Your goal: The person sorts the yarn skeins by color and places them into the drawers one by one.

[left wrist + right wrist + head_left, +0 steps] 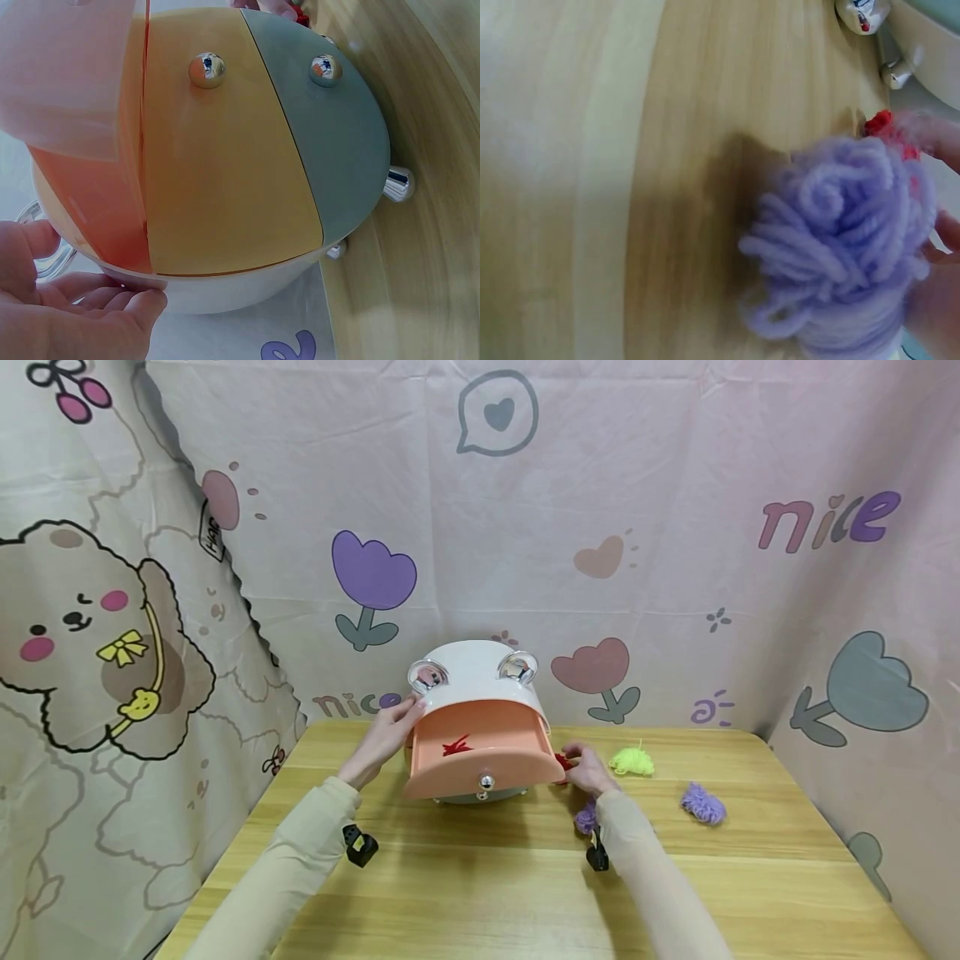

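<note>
A frog-shaped storage box (480,672) with silver ring eyes stands at the back of the table. Its top pink drawer (480,772) is pulled out, with a red strand of yarn (456,746) inside. My left hand (390,735) holds the box's left side; in the left wrist view its thumb is by the ring eye (49,259) and its fingers curl at the side rim. To the right of the drawer, my right hand (588,770) grips a red yarn bundle (881,126). A purple yarn bundle (840,232) is close beside that hand, partly covering it in the right wrist view.
To the right on the wooden table (517,893) lie a yellow yarn bundle (632,761) and another purple yarn bundle (703,804). Below the pulled-out drawer are a yellow drawer front (217,165) and a grey-green one (337,150). A printed curtain (495,527) hangs close behind the box.
</note>
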### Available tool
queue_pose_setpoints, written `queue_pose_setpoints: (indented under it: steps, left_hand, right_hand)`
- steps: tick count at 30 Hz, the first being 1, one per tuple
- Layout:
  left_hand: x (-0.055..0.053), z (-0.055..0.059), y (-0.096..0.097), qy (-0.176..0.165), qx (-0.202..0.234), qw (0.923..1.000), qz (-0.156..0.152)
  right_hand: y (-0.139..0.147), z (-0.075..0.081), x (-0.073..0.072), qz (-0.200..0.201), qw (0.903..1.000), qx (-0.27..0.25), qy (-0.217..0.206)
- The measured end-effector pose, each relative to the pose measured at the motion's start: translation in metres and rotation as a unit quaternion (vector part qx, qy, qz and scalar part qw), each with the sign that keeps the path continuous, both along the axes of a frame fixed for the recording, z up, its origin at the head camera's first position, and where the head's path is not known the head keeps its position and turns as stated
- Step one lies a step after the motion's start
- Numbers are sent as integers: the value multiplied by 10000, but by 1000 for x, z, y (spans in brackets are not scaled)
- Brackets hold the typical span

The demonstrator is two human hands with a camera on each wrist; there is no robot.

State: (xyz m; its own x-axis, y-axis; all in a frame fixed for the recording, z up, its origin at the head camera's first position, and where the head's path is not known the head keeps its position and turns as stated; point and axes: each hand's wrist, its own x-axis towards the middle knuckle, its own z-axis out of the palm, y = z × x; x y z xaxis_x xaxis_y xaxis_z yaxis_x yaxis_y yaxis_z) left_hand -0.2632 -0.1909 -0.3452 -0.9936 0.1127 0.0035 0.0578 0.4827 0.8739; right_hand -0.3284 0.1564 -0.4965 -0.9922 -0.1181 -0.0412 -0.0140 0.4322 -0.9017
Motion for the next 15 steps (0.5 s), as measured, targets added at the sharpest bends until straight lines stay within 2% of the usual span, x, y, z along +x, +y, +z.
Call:
queue_pose_setpoints:
  steps: [8,15]
  left_hand:
    - [0,0,0,-1,14,10000,25]
    - [1,0,0,-10,15,10000,-14]
  right_hand:
    - [-2,-3,0,-53,9998,-197,-14]
    - [-1,-3,-1,-42,9999,57,113]
